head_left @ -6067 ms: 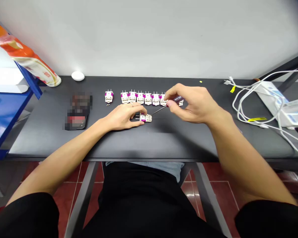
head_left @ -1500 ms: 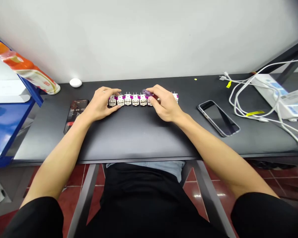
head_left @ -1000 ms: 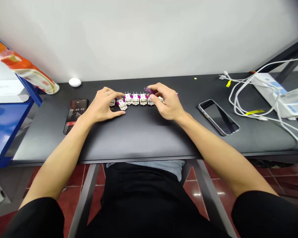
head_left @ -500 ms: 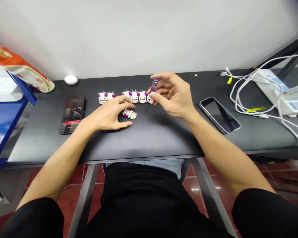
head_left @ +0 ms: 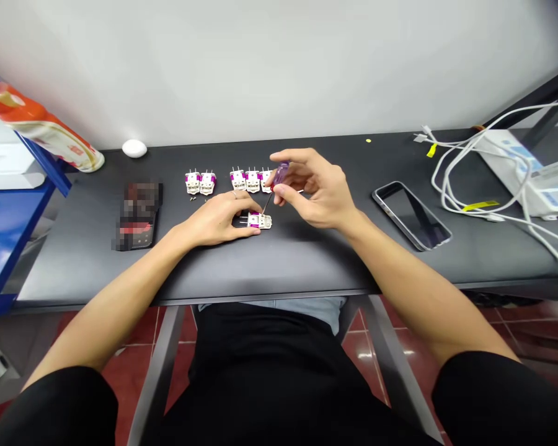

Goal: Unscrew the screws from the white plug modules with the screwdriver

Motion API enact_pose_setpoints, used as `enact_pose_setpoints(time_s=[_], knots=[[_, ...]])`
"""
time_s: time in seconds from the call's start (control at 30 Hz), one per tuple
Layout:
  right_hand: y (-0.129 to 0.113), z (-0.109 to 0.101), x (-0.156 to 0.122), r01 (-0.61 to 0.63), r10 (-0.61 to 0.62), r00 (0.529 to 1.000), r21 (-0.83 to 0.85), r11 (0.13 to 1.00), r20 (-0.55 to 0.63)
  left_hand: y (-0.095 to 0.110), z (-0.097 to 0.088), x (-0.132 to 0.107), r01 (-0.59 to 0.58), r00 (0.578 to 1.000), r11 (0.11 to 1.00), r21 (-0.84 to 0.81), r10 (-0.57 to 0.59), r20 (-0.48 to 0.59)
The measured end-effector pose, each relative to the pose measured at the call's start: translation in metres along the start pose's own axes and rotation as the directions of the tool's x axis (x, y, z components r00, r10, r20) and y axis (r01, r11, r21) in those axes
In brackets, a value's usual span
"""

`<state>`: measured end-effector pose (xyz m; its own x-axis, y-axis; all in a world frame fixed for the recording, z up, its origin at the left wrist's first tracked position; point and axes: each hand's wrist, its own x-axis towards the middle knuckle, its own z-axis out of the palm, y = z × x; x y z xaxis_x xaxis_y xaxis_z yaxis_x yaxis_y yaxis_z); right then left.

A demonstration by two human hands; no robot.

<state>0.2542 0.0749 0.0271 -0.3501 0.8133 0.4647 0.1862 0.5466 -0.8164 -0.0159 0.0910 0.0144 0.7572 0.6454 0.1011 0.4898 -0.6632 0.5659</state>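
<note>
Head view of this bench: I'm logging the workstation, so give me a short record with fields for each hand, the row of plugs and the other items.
Left hand: holds a plug flat on the table
Right hand: holds a purple screwdriver, its tip close above the plug
Row: at least five plugs beyond the hands
Surface: black table
Right of hands: phone, white cables

Plain white wall (head_left: pixel 279 68) behind blk desk (head_left: pixel 279 272); red tile floor (head_left: pixel 125 378) below, blue shelf (head_left: pixel 9 248) at L.
</note>
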Motion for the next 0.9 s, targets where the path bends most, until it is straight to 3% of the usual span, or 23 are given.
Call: enact_pose_setpoints(time_s=[0.3, 0.47, 0.53, 0.63, 0.73, 0.8, 0.9], knots=[[0.001, -0.002, 0.0, 0.036, -0.036, 0.998, -0.009, 0.999, 0.049, -0.004, 0.001, 0.0, -0.004, 1.0, 1.0, 0.004, 0.004, 0.0], [0.008, -0.002, -0.002, 0.19, -0.182, 0.979, -0.1, 0.977, 0.088, -0.006, 0.003, -0.002, -0.012, 1.0, 1.0, -0.003, 0.012, -0.006], [0.01, -0.002, -0.001, 0.308, -0.298, 0.951, -0.219, 0.926, 0.077, -0.006, 0.003, -0.002, -0.013, 1.0, 1.0, -0.005, 0.013, -0.016], [0.011, 0.0, 0.002, 0.463, -0.492, 0.87, -0.404, 0.789, 0.035, -0.006, 0.005, -0.002, -0.01, 1.0, 1.0, -0.001, 0.01, -0.024], [0.008, 0.005, 0.004, 0.521, -0.606, 0.795, -0.505, 0.688, -0.006, -0.004, 0.009, -0.001, -0.003, 0.999, 1.0, 0.018, 0.004, -0.034], [0.007, 0.009, 0.004, 0.499, -0.603, 0.797, -0.522, 0.691, -0.036, -0.003, 0.012, -0.001, -0.014, 0.999, 1.0, 0.025, 0.015, -0.045], [0.007, 0.013, 0.002, 0.44, -0.54, 0.839, -0.495, 0.749, -0.071, -0.001, 0.017, 0.0, -0.044, 0.997, 0.999, 0.023, 0.045, -0.061]])
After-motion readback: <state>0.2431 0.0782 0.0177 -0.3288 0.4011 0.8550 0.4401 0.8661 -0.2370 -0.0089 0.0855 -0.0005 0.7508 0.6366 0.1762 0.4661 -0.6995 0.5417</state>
